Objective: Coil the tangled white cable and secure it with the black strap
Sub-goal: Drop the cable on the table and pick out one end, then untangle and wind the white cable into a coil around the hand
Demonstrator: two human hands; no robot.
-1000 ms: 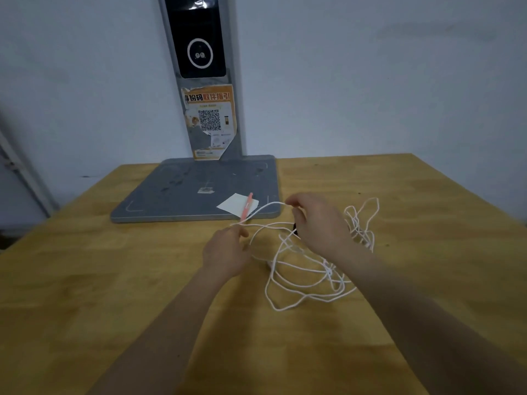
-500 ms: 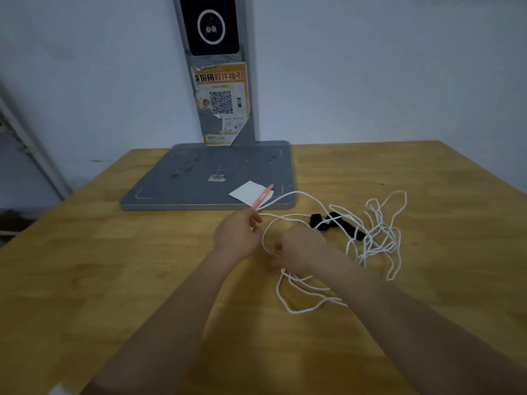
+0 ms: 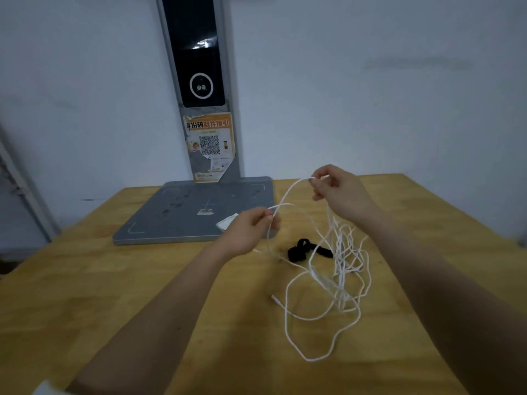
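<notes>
A thin white cable lies in a loose tangle on the wooden table, with one free end pointing left near the middle. My left hand pinches a strand of it above the table. My right hand is raised higher and to the right, pinching another part, so a curved length arcs between the two hands and several strands hang down from the right hand to the tangle. The black strap lies crumpled on the table just behind the tangle, between my forearms, untouched.
A grey flat base with an upright post bearing a dark screen and an orange QR sticker stands at the back of the table. A white paper slip lies on its front edge, partly behind my left hand. Behind is a pale wall.
My right hand has risen from the table and moved up and right, lifting part of the cable off the table. My left hand keeps its pinch. The camera view has tilted.
</notes>
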